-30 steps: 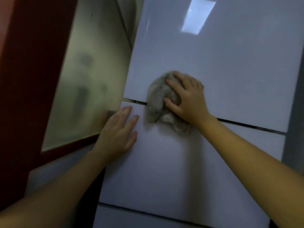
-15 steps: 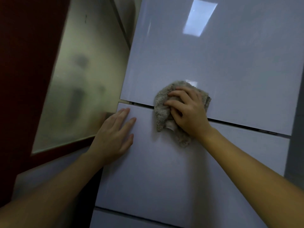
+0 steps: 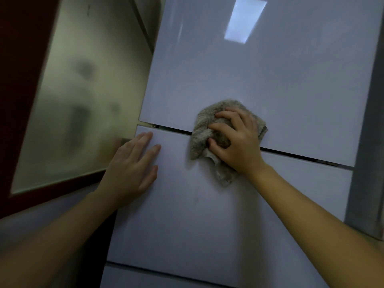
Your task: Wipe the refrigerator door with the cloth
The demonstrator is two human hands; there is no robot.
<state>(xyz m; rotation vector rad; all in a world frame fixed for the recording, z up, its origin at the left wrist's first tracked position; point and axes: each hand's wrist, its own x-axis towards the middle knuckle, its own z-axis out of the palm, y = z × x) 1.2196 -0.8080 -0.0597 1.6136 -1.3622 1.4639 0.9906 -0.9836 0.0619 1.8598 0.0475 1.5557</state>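
The tall, glossy pale-grey refrigerator door [image 3: 259, 80] fills most of my view, split by a dark seam from the panel below. Left of it stands a frosted glass pane in a dark red frame [image 3: 83, 96]. My left hand [image 3: 133, 167] lies flat and open on the lower panel. My right hand [image 3: 239, 142] presses the crumpled grey-brown terry cloth [image 3: 204, 123], fingers curled into it, across the seam.

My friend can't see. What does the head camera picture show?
A right hand presses a grey cloth against a white refrigerator door, over the gap between two panels. The left hand lies flat on the lower panel.
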